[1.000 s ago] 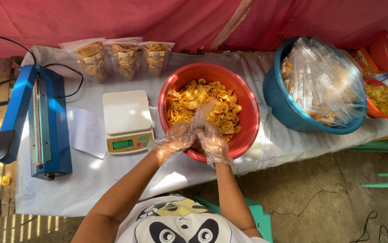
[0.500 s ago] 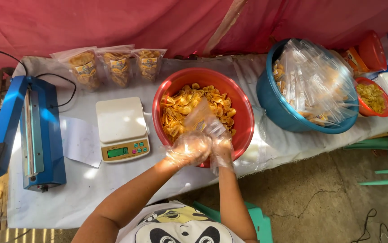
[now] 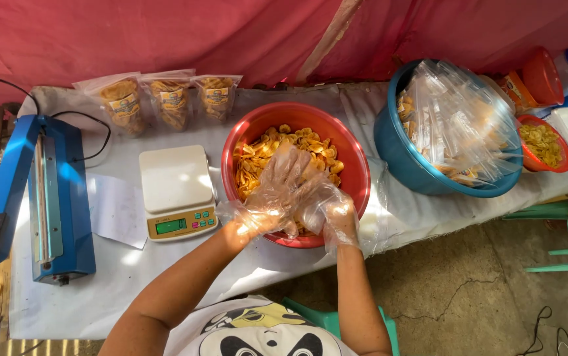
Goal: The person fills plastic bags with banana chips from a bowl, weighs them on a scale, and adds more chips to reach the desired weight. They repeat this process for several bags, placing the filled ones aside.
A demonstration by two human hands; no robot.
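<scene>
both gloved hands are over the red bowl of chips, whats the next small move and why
Probably dip the left hand into the chips and scoop some up. Both hands, the right hand too, wear loose clear gloves and hover over the red bowl. I cannot tell whether either hand holds a bag. The white scale beside the bowl has nothing on its plate.

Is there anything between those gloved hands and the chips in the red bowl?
Nothing visible beyond the thin clear gloves. The left hand and right hand are over the red bowl, down at the chips. No lid or cover lies over the bowl.
</scene>
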